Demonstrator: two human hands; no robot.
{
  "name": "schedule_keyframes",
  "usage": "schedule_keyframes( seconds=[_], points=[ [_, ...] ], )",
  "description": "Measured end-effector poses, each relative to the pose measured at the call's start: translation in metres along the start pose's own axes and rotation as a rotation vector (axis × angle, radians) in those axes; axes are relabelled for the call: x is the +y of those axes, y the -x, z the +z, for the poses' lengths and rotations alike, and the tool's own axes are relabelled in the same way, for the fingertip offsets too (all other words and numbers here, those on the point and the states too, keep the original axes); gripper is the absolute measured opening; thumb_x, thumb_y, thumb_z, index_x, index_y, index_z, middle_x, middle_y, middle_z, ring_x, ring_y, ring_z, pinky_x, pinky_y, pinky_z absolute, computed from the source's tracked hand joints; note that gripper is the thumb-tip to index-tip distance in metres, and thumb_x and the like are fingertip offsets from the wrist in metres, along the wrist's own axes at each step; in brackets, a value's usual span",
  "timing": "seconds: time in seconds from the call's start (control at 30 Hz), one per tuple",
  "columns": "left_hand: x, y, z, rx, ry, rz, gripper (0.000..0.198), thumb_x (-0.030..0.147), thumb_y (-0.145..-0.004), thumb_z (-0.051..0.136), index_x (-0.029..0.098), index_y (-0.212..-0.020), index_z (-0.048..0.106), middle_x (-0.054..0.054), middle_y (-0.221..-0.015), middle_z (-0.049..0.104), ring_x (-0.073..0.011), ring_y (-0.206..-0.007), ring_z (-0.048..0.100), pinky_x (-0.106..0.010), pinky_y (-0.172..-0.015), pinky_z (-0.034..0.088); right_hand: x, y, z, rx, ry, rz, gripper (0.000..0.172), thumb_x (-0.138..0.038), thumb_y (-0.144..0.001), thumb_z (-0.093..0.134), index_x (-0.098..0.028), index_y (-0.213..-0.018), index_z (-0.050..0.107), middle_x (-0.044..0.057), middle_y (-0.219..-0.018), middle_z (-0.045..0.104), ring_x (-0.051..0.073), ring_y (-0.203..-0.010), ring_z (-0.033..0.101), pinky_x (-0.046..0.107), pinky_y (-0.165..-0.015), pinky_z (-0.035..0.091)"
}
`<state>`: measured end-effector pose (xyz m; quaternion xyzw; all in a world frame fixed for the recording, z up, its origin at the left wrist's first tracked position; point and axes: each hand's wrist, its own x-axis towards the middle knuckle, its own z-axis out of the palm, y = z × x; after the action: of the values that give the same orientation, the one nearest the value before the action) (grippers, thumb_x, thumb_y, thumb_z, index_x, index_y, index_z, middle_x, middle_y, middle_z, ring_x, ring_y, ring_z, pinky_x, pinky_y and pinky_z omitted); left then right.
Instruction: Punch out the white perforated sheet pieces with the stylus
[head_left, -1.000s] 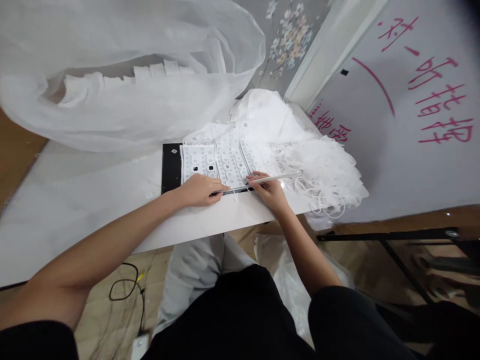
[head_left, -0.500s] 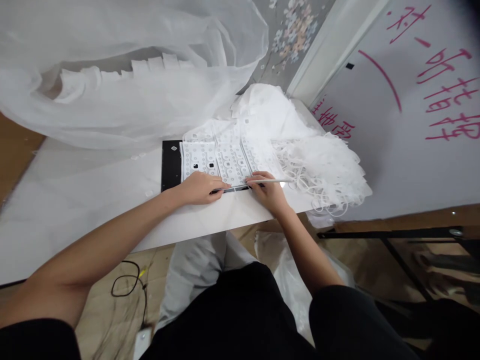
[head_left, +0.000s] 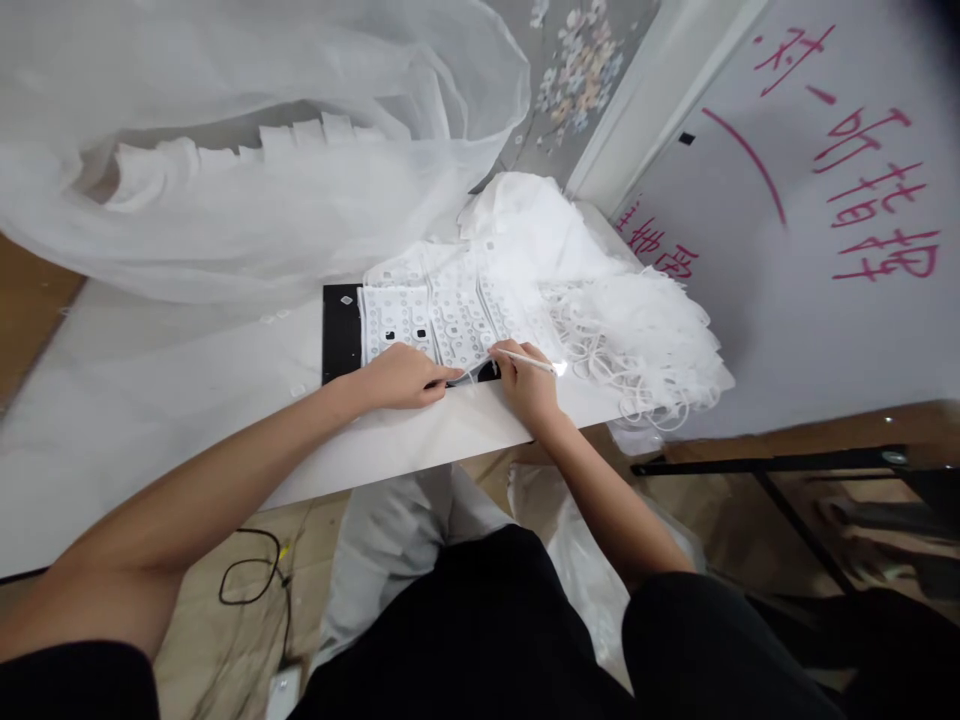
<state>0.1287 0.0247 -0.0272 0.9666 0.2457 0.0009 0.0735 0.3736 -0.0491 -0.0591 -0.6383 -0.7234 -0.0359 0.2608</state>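
Note:
White sheets printed with rows of grey circles (head_left: 461, 320) lie on a black mat (head_left: 341, 335) near the table's front edge. At their lower edge my left hand (head_left: 401, 377) rests with its index finger stretched out against the sheet and its thumb apart below. My right hand (head_left: 529, 385) is closed around a slim white pen-like stick (head_left: 529, 360), its fingertips at the sheet's lower edge. Between the hands that edge looks slightly raised over the black mat. The tip of the stick is hidden by my fingers.
To the right is a heap of white pieces with loops (head_left: 637, 340), with white cloth-like material (head_left: 517, 220) behind. A large translucent white bag (head_left: 262, 230) stands at the back left. A whiteboard with red writing (head_left: 772, 250) rises at the right. A black cable (head_left: 251, 580) lies below.
My right hand has shifted slightly left and turned, so the white stick now slants down to the right. The sheet's edge between the hands has lifted a little. My left hand stays nearly in place.

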Motion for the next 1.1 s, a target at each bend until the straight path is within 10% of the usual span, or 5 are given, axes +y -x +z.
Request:
schedule_keyframes(
  seconds=[0.47, 0.7, 0.93, 1.1],
  points=[
    [0.004, -0.014, -0.010, 0.029, -0.109, 0.120, 0.033, 0.029, -0.092, 0.053, 0.026, -0.110, 0.081, -0.003, -0.062, 0.067, -0.0171, -0.056, 0.058, -0.028, -0.056, 0.031, 0.016, -0.015, 0.004, 0.173, -0.105, 0.404, 0.041, -0.041, -0.102, 0.045, -0.019, -0.085, 0.075, 0.012, -0.077, 0.074, 0.025, -0.074, 0.067, 0.035, -0.073, 0.049],
    [0.000, -0.003, 0.002, 0.248, -0.166, 0.136, 0.029, 0.033, -0.102, 0.053, 0.019, -0.114, 0.075, -0.011, -0.106, 0.072, -0.0222, -0.098, 0.065, -0.026, -0.061, 0.038, 0.024, -0.019, -0.008, 0.223, -0.358, 0.329, 0.039, -0.042, -0.101, 0.049, -0.019, -0.088, 0.076, 0.012, -0.109, 0.078, 0.026, -0.096, 0.073, 0.037, -0.089, 0.052],
    [0.018, -0.005, 0.011, 0.263, -0.277, 0.123, 0.026, 0.011, -0.100, 0.050, 0.015, -0.086, 0.071, -0.010, -0.091, 0.070, -0.0192, -0.081, 0.063, -0.029, -0.060, 0.037, 0.016, -0.106, -0.011, -0.077, -0.378, 0.056, 0.023, -0.035, -0.097, 0.058, -0.020, -0.093, 0.076, 0.006, -0.090, 0.079, 0.022, -0.083, 0.072, 0.031, -0.079, 0.050],
    [0.025, -0.010, 0.006, 0.282, -0.175, 0.031, 0.032, 0.030, -0.106, 0.050, 0.017, -0.088, 0.072, -0.009, -0.092, 0.070, -0.0217, -0.091, 0.065, -0.031, -0.065, 0.044, 0.017, -0.144, 0.015, -0.215, -0.735, -0.006, 0.026, -0.041, -0.091, 0.064, -0.018, -0.081, 0.073, 0.005, -0.087, 0.078, 0.016, -0.070, 0.067, 0.028, -0.068, 0.050]
  ],
)
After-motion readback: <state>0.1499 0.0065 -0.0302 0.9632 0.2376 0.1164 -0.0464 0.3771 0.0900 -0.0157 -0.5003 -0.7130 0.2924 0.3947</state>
